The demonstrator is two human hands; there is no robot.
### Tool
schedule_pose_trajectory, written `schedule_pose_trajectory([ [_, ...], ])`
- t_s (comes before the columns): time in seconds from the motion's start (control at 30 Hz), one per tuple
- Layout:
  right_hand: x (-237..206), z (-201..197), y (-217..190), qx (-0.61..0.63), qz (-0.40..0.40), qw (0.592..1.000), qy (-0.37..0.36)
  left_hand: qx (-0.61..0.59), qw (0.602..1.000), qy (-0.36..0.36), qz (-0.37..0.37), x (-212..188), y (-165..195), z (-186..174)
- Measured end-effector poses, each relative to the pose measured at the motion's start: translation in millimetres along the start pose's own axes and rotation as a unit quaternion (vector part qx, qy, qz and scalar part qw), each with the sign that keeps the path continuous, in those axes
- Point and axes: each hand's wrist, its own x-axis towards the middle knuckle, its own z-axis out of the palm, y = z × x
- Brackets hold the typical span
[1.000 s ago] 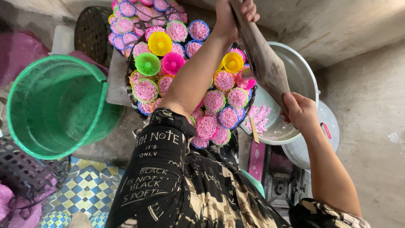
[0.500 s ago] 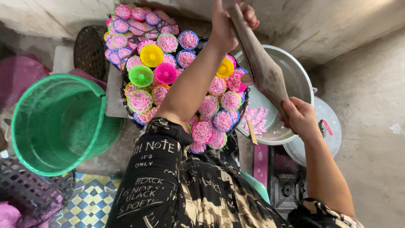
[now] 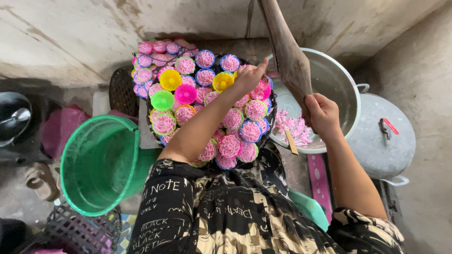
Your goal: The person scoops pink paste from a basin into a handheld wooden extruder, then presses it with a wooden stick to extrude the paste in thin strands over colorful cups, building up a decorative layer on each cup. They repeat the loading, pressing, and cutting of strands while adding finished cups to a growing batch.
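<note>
Right hand (image 3: 322, 114) grips brown piping bag (image 3: 287, 56) over metal basin (image 3: 346, 89). Left hand (image 3: 249, 76), fingers loosely curled, touches pink noodle nests on round tray (image 3: 270, 134) w/ coloured cups.

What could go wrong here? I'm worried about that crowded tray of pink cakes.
The left hand reaches over the packed tray; the forearm might brush the pink-filled cups near the edge and knock some off. The right hand grips a long wooden pestle tilted over the metal basin; it may swing toward the tray.
</note>
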Motion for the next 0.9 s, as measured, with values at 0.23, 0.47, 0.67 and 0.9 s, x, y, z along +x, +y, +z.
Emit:
schedule_pose_trajectory([
  [0.23, -24.1, -7.6, 2.5, 0.063, -0.027, 0.997, 0.017, 0.271, 0.954, -0.062, 0.117, -58.4, 2.8, -21.7],
  [0.47, -63.9, -24.2, -23.4, 0.04, -0.048, 0.998, 0.031, 0.379, 0.9, 0.051, 0.208, -67.4, -12.2, -29.9],
  [0.67, -81.7, 11.9, -55.5, 0.119, -0.042, 0.992, 0.002, 0.129, 0.884, 0.178, 0.412, -74.2, 70.5, -44.6],
  [0.9, -55.3, -0.3, -143.4, -0.272, -0.382, 0.879, 0.089, 0.281, 0.789, 0.276, 0.472, -97.6, 132.1, -56.2],
])
